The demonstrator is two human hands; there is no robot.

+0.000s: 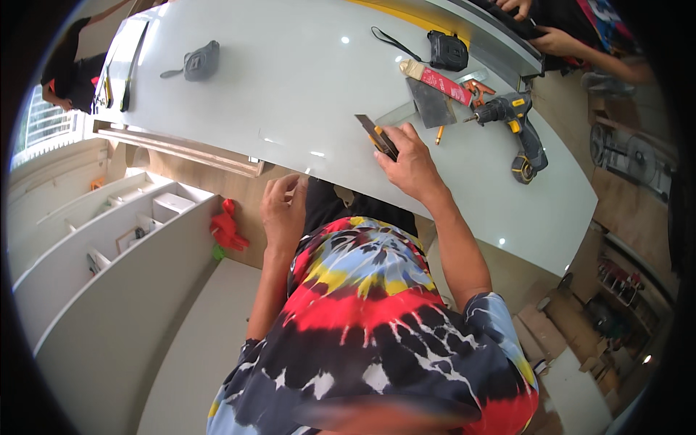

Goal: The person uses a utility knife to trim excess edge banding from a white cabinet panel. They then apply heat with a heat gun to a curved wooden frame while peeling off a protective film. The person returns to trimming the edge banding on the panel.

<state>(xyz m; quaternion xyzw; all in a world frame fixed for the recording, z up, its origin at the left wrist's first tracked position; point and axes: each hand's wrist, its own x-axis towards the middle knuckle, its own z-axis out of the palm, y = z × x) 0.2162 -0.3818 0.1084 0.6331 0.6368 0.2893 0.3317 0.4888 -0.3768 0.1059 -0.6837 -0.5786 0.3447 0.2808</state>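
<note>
My right hand point(411, 165) is closed around a black and yellow utility knife point(385, 143), held just above the white table point(275, 80). The knife's dark blade end points up and to the left. My left hand point(284, 206) hangs by the table's near edge, its fingers curled in and the fingertips close together. Whether anything small sits between those fingers is hidden. Beyond the knife lie a grey scraper blade point(432, 104), a red packet point(448, 85) and a yellow pencil point(439, 135). A black and yellow cordless drill point(523, 130) rests on its side to the right.
Two tape measures, one grey point(202, 61) and one black point(448, 51), lie farther back near an orange-handled tool point(480, 90). At far left stands a person point(69, 69); another person's hand point(554, 41) shows at upper right. White shelving point(123, 254) and red gloves point(227, 226) are at left.
</note>
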